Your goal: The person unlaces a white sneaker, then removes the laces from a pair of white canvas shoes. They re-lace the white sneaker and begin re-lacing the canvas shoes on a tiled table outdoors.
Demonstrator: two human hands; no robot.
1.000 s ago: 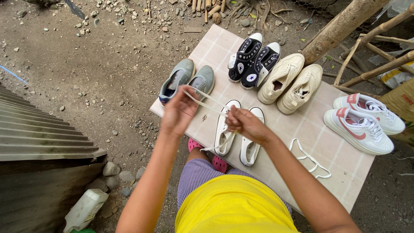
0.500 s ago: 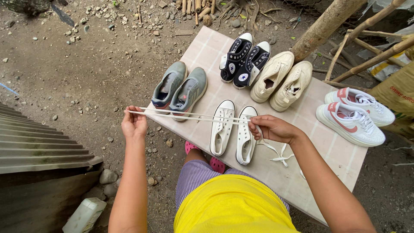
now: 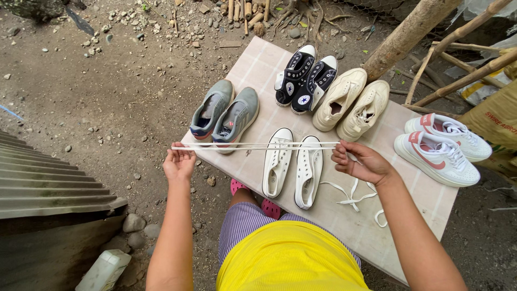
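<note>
A white shoelace (image 3: 253, 145) is stretched taut and doubled between my two hands, above the table. My left hand (image 3: 179, 163) pinches its end out past the table's left edge. My right hand (image 3: 360, 161) grips the other end just right of a pair of white sneakers (image 3: 293, 164). The lace passes over the toes of those sneakers and the heel of a grey pair (image 3: 225, 113). A second loose white lace (image 3: 353, 196) lies on the tiled table (image 3: 253, 70) below my right hand.
On the table also stand a black high-top pair (image 3: 306, 78), a cream pair (image 3: 353, 102) and a white pair with pink trim (image 3: 441, 145). Dirt ground with stones lies to the left, corrugated metal (image 3: 48, 172) at lower left, wooden poles (image 3: 452, 59) at upper right.
My hands have drawn apart: the left moved out past the table's left edge and the right moved right, pulling the lace into a long taut line.
</note>
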